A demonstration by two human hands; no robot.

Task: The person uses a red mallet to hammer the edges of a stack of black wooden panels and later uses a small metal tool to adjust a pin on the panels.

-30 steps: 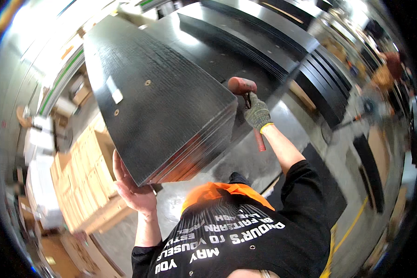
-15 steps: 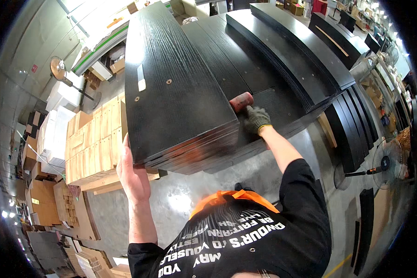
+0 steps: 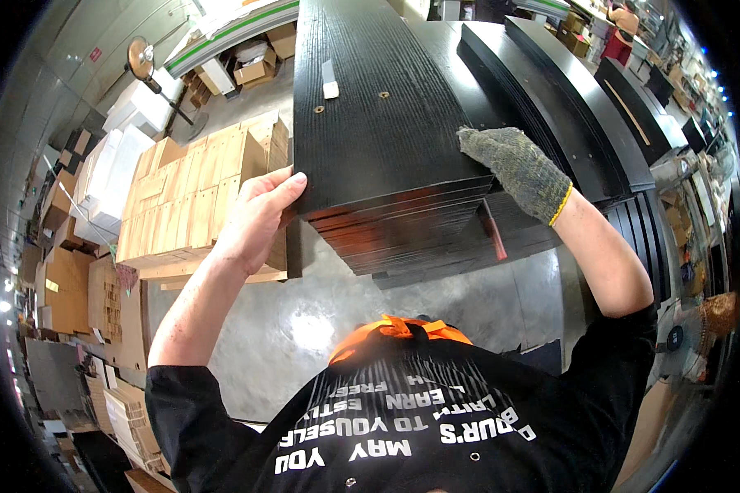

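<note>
A tall stack of black wood-grain boards (image 3: 386, 135) stands in front of me, its top board bearing small round fittings and a pale strip. My bare left hand (image 3: 259, 215) grips the left edge of the top board near the front corner, thumb on the upper face and fingers down the side. My right hand (image 3: 518, 168), in a grey-green knitted glove with a yellow cuff, holds the right edge near its front corner. Its thumb is hidden. Just below the glove, a red bar-like object (image 3: 493, 228) lies beside the stack, partly covered.
Light wooden pieces (image 3: 191, 197) are piled on a pallet at the left. More black panels (image 3: 543, 90), some curved, are stacked to the right. A standing fan (image 3: 144, 66) is at the far left, another fan (image 3: 674, 338) at the right.
My right hand has let go of the red object and moved to the board's right edge. The left hand has shifted up its edge. The stack now appears farther right in view.
</note>
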